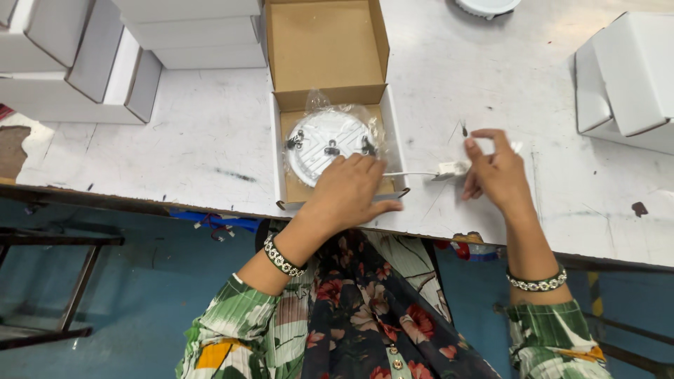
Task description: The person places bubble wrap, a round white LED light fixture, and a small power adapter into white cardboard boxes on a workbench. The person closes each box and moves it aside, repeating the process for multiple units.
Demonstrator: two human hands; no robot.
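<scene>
The fingers [349,165] of the left hand [351,193] lie spread and flat on the near edge of the round white lamp wrapped in clear plastic film [328,144], pressing it without closing around it. This lamp sits inside the open brown cardboard box with white outside [390,151], whose lid flap stands up at 12 o'clock from the lamp. The box rests on the worn white bench [210,140], close to its near edge.

At 3 o'clock from the box, the right hand [497,175] is raised a little over the bench. Its fingers are pinched on the small white connector block [449,169], which is joined to the lamp by a thin white wire [414,173] that goes over the box wall.

At 10 o'clock from the box there is a stack of closed white cartons [105,63]. More white cartons [625,77] stand at 2 o'clock, well apart from the hands. Another round white lamp [488,6] is partly seen at 1 o'clock, at the far edge of the view.
</scene>
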